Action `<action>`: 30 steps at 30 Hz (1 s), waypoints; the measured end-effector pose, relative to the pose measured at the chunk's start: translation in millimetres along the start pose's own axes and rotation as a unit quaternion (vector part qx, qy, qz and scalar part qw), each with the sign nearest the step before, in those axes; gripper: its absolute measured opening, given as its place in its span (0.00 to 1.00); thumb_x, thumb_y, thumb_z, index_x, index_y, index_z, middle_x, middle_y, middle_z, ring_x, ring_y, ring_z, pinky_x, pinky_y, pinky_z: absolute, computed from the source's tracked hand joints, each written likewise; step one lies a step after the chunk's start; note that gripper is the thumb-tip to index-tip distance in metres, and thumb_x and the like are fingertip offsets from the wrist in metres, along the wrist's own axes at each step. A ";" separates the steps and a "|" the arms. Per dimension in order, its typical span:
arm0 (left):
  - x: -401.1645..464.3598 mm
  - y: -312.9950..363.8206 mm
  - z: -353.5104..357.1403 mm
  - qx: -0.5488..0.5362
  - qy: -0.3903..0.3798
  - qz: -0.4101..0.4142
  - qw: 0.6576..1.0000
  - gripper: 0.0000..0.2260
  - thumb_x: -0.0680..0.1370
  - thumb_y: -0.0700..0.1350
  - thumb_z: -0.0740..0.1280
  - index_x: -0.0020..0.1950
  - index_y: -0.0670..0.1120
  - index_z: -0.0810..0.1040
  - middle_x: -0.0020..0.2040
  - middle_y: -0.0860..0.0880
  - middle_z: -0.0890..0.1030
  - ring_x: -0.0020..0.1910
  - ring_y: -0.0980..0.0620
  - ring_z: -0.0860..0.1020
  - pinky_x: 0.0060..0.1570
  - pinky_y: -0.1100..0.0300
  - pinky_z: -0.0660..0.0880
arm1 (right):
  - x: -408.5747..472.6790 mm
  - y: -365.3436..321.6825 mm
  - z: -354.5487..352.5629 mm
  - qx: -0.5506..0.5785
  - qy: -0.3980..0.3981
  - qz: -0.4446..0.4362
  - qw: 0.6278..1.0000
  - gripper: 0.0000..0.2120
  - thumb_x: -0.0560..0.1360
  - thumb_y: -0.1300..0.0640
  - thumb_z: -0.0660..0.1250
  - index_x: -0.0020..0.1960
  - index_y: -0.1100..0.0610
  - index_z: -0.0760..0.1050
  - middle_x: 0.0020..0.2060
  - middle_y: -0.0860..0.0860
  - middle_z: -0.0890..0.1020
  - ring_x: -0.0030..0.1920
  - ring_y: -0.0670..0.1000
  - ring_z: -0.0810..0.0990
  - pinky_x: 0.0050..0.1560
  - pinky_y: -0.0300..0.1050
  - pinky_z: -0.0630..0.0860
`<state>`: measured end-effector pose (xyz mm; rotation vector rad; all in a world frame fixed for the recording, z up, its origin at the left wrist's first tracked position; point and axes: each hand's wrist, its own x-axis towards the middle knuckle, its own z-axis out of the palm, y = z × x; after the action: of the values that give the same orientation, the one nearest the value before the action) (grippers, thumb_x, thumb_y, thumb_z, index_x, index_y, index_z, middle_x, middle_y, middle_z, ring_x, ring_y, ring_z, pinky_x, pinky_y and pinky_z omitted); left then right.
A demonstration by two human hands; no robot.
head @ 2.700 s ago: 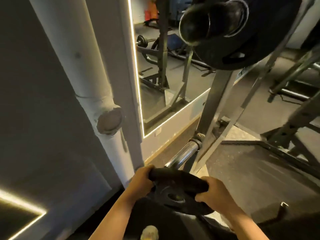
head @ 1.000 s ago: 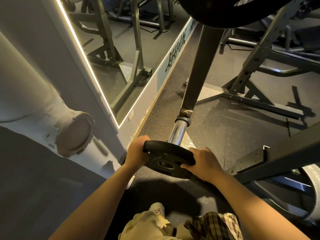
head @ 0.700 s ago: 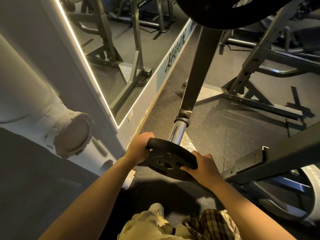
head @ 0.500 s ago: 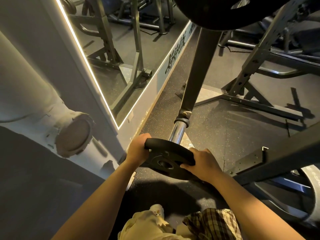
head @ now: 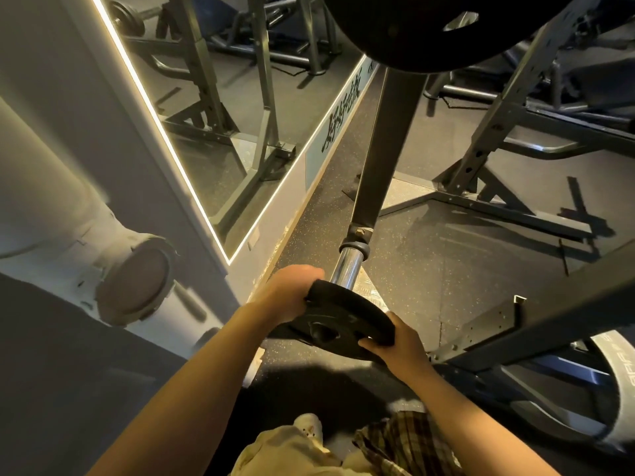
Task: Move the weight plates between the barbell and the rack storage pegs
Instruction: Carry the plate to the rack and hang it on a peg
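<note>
A small black weight plate (head: 340,321) sits low in the middle of the view, its face tilted up toward me. My left hand (head: 287,293) grips its left rim and my right hand (head: 398,348) grips its lower right rim. The chrome storage peg (head: 347,269) juts toward me from the dark rack upright (head: 385,149), and the plate covers its near end. Whether the peg passes through the plate's hole is hidden. A large black plate (head: 426,29) hangs on the rack at the top of the view.
A lit-edged mirror (head: 220,108) leans along the wall on the left, beside a white pipe with a capped branch (head: 134,280). Rack frame bars (head: 536,324) cross at right. A grey bumper plate (head: 618,383) stands at the lower right. Speckled rubber floor lies below.
Since 2.7 s ago my view has tipped down toward the floor. Over the last second both hands have kept their grip, and the plate has shifted only slightly at the peg's end.
</note>
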<state>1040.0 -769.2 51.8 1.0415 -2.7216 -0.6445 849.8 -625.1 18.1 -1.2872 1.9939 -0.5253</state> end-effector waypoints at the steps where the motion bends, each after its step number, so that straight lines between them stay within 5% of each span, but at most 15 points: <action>1: 6.8 11.0 -3.4 0.030 -0.024 0.017 0.999 0.03 0.76 0.39 0.68 0.50 0.44 0.78 0.45 0.49 0.80 0.45 0.52 0.77 0.51 0.57 0.77 | -1.4 4.5 5.2 0.050 0.001 0.030 0.998 0.22 0.70 0.51 0.75 0.59 0.58 0.73 0.48 0.50 0.78 0.57 0.56 0.79 0.56 0.43 0.74; 4: 18.7 19.6 -4.0 0.069 -0.037 0.036 0.996 0.05 0.78 0.42 0.67 0.53 0.44 0.78 0.47 0.48 0.80 0.46 0.51 0.78 0.52 0.58 0.76 | 0.3 10.3 12.1 0.101 0.004 0.060 0.993 0.22 0.70 0.55 0.75 0.60 0.60 0.72 0.50 0.53 0.79 0.59 0.57 0.78 0.54 0.40 0.71; 10: 8.3 -5.1 5.4 0.007 0.015 -0.016 1.000 0.03 0.75 0.42 0.69 0.45 0.46 0.76 0.42 0.51 0.78 0.40 0.56 0.72 0.41 0.68 0.70 | 13.0 2.7 -15.7 0.010 -0.067 0.003 0.998 0.25 0.70 0.50 0.75 0.63 0.56 0.72 0.56 0.52 0.80 0.59 0.53 0.78 0.58 0.40 0.73; 15: -4.6 -25.7 11.0 -0.146 0.013 -0.188 0.971 0.11 0.71 0.36 0.70 0.46 0.50 0.73 0.45 0.51 0.78 0.46 0.52 0.77 0.49 0.59 0.74 | 23.2 -29.6 -36.1 -0.147 -0.065 -0.065 0.985 0.24 0.71 0.47 0.73 0.63 0.53 0.73 0.57 0.52 0.80 0.58 0.54 0.79 0.60 0.49 0.76; 19: -15.5 -45.0 15.2 -0.168 -0.017 -0.257 0.952 0.14 0.72 0.35 0.70 0.50 0.52 0.72 0.47 0.50 0.79 0.48 0.51 0.78 0.56 0.51 0.77 | 34.3 -63.5 -38.3 -0.252 -0.068 -0.113 0.959 0.24 0.73 0.47 0.70 0.66 0.53 0.70 0.57 0.52 0.80 0.55 0.53 0.79 0.58 0.47 0.76; 30: -13.2 -44.7 12.3 -0.149 -0.023 -0.274 0.950 0.14 0.73 0.34 0.68 0.51 0.52 0.74 0.48 0.49 0.80 0.49 0.50 0.78 0.56 0.51 0.77 | 39.0 -58.7 -34.2 -0.186 -0.084 -0.081 0.976 0.21 0.74 0.51 0.70 0.66 0.50 0.72 0.57 0.50 0.80 0.55 0.52 0.78 0.57 0.48 0.77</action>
<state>1073.0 -786.1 21.0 1.7173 -2.2529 -1.1285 850.9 -686.5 66.8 -1.6720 1.9117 -0.1080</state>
